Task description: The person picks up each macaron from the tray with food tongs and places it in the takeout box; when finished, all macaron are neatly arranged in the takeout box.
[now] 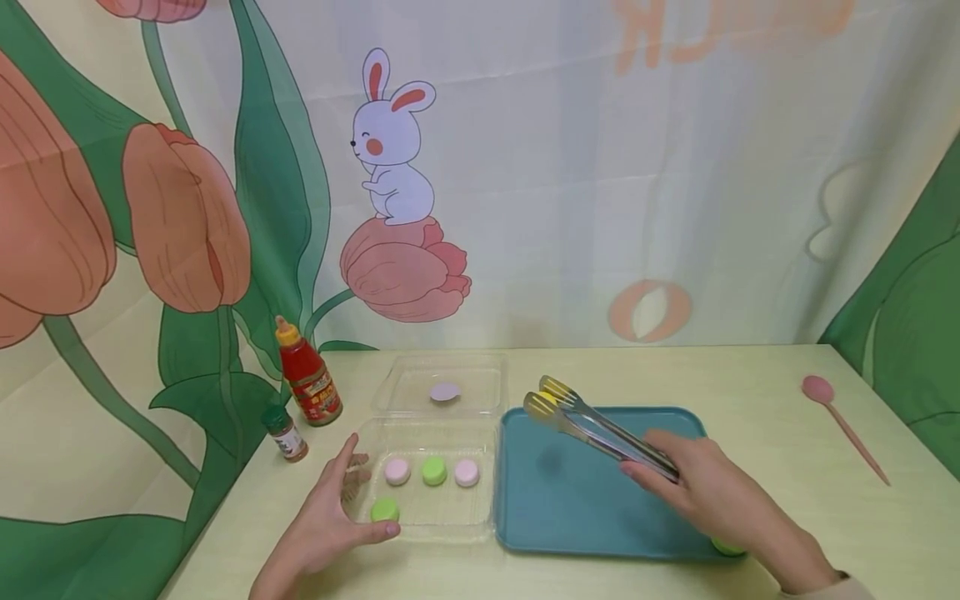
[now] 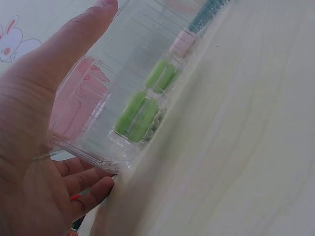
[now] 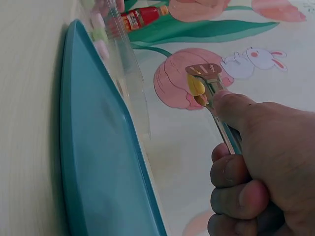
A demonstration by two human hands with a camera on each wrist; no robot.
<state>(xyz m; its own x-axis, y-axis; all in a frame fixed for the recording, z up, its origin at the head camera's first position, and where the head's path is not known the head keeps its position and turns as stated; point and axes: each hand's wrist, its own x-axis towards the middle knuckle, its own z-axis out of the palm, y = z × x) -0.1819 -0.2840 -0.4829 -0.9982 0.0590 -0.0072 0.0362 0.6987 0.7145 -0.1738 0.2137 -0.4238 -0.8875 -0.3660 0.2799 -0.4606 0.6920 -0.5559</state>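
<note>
The yellow macaron (image 3: pixel 196 86) is in the air, between the slotted tips of the metal tongs (image 1: pixel 600 441); in the head view it appears over the far left corner of the blue tray (image 1: pixel 592 504). The right hand (image 1: pixel 716 492) has its fingers curled around the tong arms, with the thumb pressing along 1 of them. The left hand (image 1: pixel 330 508) grips the near left corner of the clear box (image 1: pixel 442 507), the thumb along the near wall and the fingers at the left side. In this box lie 4 more macarons: 2 pink, at the left (image 1: pixel 397 472) and at the right (image 1: pixel 467 473) of the row, and 2 green, 1 between them (image 1: pixel 433 471) and 1 nearer to the thumb (image 1: pixel 385 510). I judge the yellow macaron to be very light, and, if it is a real pastry, its shell would be brittle and its filling soft; I cannot tell if it is real or a toy. Its smooth, round side could slip on metal, so a gentle and even pressure across the middle seems best, with both tips centred, because a hard squeeze may crack the edge. The box looks thin and easy to bend, so it is better to hold it low at a stiff corner, as the left hand does, and not to squeeze its walls.
</note>
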